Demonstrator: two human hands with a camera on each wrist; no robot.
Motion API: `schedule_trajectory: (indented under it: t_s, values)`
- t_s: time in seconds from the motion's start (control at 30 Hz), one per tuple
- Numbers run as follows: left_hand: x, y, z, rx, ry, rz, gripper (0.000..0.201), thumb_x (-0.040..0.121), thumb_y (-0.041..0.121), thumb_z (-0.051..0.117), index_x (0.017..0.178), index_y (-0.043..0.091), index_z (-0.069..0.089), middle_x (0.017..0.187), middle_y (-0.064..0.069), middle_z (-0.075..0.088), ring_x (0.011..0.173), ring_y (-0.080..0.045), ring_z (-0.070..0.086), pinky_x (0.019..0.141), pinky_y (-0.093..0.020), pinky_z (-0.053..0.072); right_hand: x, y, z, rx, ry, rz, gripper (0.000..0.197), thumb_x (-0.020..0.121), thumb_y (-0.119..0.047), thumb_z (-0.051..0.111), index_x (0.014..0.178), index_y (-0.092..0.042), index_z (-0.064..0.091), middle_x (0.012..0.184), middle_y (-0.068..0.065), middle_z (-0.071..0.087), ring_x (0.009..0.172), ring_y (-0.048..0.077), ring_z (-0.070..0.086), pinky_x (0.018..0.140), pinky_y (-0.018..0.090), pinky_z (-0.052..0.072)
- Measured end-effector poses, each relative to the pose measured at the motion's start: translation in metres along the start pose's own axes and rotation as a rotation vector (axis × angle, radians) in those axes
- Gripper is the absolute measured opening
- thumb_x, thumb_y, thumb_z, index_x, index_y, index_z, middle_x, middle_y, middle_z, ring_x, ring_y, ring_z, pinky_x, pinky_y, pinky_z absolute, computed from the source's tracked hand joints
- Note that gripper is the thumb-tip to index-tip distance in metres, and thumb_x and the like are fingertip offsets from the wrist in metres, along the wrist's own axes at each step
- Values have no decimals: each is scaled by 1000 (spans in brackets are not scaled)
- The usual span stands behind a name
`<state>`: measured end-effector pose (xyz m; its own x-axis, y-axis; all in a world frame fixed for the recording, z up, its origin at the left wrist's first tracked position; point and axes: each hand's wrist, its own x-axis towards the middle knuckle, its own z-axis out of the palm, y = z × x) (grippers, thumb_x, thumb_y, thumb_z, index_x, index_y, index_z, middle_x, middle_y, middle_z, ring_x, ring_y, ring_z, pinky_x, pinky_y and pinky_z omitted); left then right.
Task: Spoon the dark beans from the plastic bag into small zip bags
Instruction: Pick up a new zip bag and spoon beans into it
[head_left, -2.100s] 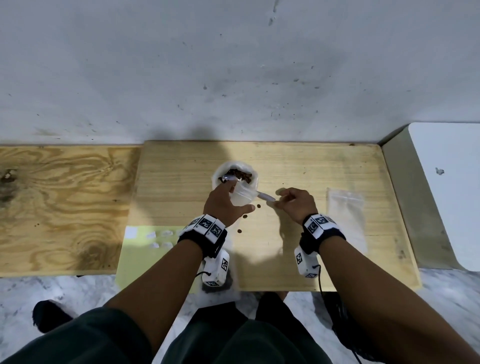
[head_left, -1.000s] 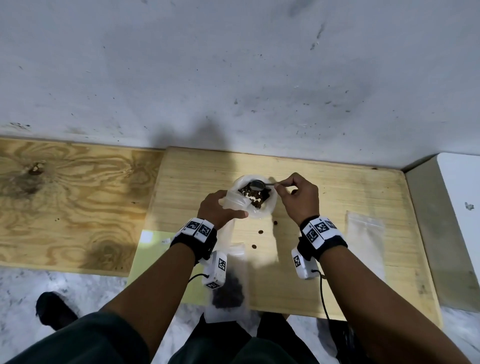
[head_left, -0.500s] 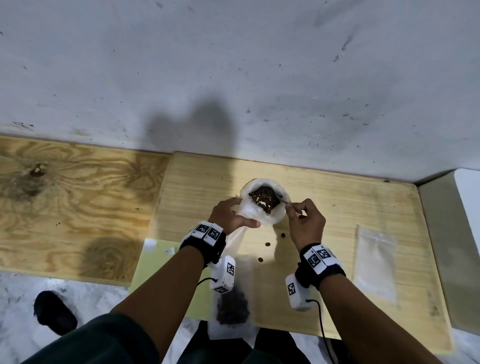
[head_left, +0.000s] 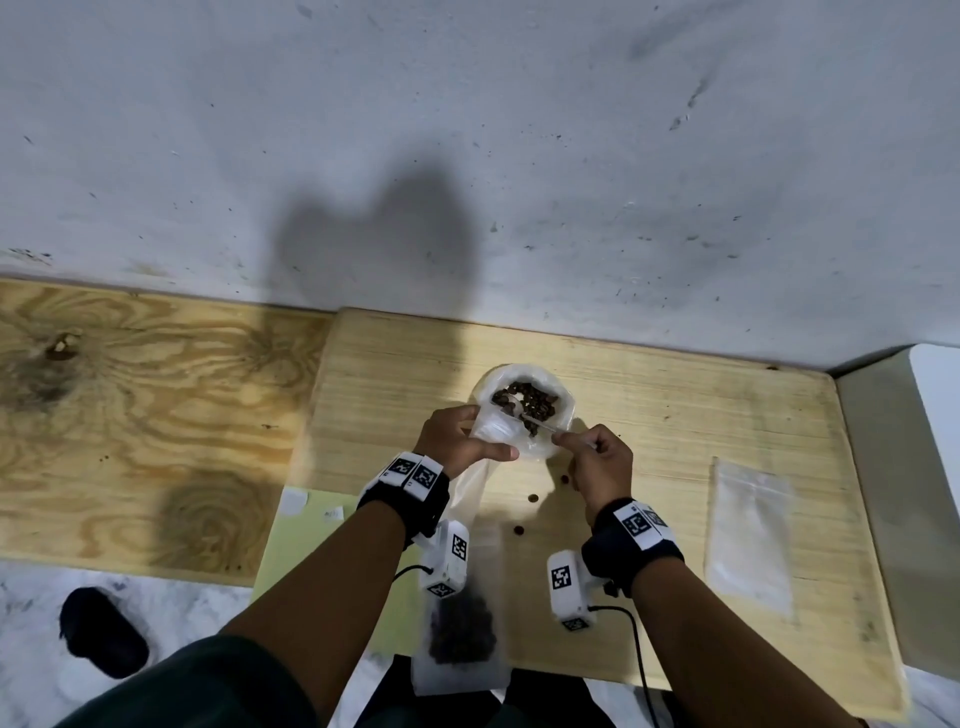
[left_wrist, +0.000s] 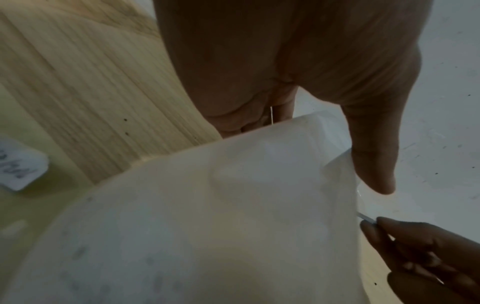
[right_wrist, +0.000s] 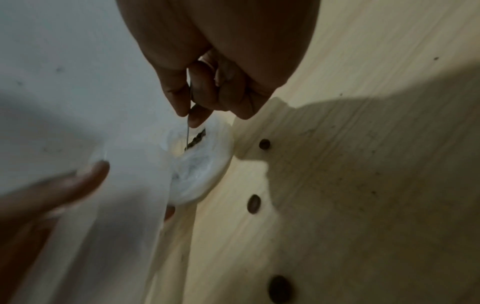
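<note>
A white plastic bag (head_left: 558, 415) of dark beans (head_left: 535, 402) stands open at the back middle of the pale wooden board (head_left: 675, 415). My right hand (head_left: 576, 441) pinches the handle of a small spoon (head_left: 519, 408), whose bowl lies in the beans. My left hand (head_left: 462, 439) grips the mouth of a small zip bag (head_left: 493, 428) right beside the plastic bag. That zip bag hangs toward me, with dark beans (head_left: 460, 634) at its bottom. In the right wrist view my fingers (right_wrist: 182, 102) pinch the thin spoon handle (right_wrist: 187, 131) above the plastic bag (right_wrist: 200, 174).
Three loose beans (head_left: 531, 498) lie on the board between my wrists. An empty zip bag (head_left: 748, 535) lies flat at the right. A green sheet (head_left: 291, 551) with white labels is at the left front. Plywood (head_left: 130, 415) lies left, a white block (head_left: 909, 467) right.
My right hand has drawn back toward me and the spoon's bowl has gone down into the beans. The left hand keeps its hold on the zip bag's mouth.
</note>
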<state>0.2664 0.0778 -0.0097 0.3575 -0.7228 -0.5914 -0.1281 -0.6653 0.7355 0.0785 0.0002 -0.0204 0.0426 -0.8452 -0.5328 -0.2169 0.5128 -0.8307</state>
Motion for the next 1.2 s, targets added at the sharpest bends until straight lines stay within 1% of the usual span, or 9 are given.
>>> schedule_trajectory:
  t_s: [0.13,0.33,0.53,0.6,0.73,0.83,1.0,1.13,1.2]
  values:
    - [3,-4,0,25,17,-3,102,29,63,90,119,22,66,117,7,70,103,-12,66,92,-32,54,9,-12,-9,40,23,37,38,72,-3,76,58,-17,44,54,2,39,45,15,32,46,23,29]
    - [6,-2,-3,55,13,-1,108,24,63,90,121,23,65,119,6,69,106,-12,66,94,-34,55,15,-34,-30,31,-60,-8,20,72,-3,76,73,-7,56,57,6,39,43,15,27,42,23,23]
    - [2,1,-3,55,25,15,101,37,47,96,127,21,61,122,5,67,108,-12,64,91,-27,52,12,-53,-48,82,-100,-76,30,74,3,72,59,-12,52,57,8,43,43,16,26,46,25,19]
    - [-1,3,-2,45,31,24,98,41,42,97,129,20,59,122,5,67,109,-12,64,91,-27,51,10,-58,-51,67,-133,-103,22,75,4,71,64,-5,54,66,14,45,43,16,26,46,24,19]
    - [-4,5,-1,35,41,30,92,45,35,98,128,21,61,122,5,66,108,-13,64,93,-30,51,3,-64,-48,-40,-166,-213,23,73,5,74,75,13,52,52,5,40,42,16,29,44,22,24]
    - [-3,4,0,34,40,14,86,40,40,97,119,25,67,114,8,69,105,-13,66,90,-30,53,-3,-66,-38,-169,-215,-334,32,73,1,79,71,9,48,58,7,44,50,17,37,50,23,32]
    - [-6,9,1,7,59,6,74,43,34,97,111,26,70,108,7,71,102,-12,66,80,-24,48,-9,-69,-28,-359,-308,-492,33,76,-4,79,62,-14,52,61,-2,55,55,7,44,54,18,36]
    - [-7,12,2,9,71,1,84,48,32,97,123,22,63,118,7,65,106,-12,61,85,-25,46,1,-68,-35,-236,-165,-457,29,76,-2,78,65,-5,51,65,11,56,59,15,45,58,26,37]
    - [-7,12,2,9,89,5,88,47,32,97,127,20,61,126,4,64,111,-14,61,91,-27,48,5,-64,-38,-225,-72,-443,29,77,-1,75,65,-8,49,69,19,59,58,17,44,58,28,37]
